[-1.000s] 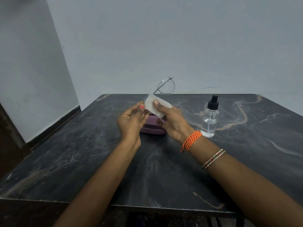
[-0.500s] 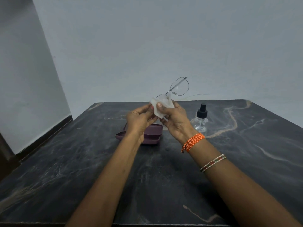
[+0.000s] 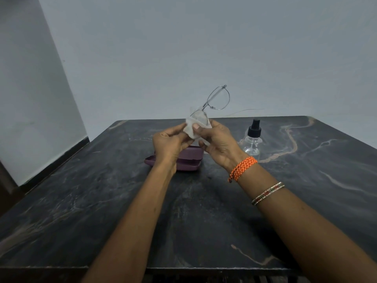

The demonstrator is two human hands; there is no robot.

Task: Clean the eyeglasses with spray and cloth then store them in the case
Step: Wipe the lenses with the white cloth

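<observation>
Both hands [image 3: 216, 140] pinch cloth [image 3: 190, 129] around eyeglasses [image 3: 218, 98] lens; excess thumb pressure could bend the frame toward 1 o'clock.

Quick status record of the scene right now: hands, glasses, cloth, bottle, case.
left hand: pinches the cloth edge
right hand: thumb presses cloth onto lower lens
eyeglasses: held up, tilted, upper lens bare
cloth: white, wrapped round lower lens
spray bottle: upright on table, right of hands
case: purple, open, behind hands
table: dark marble
</observation>
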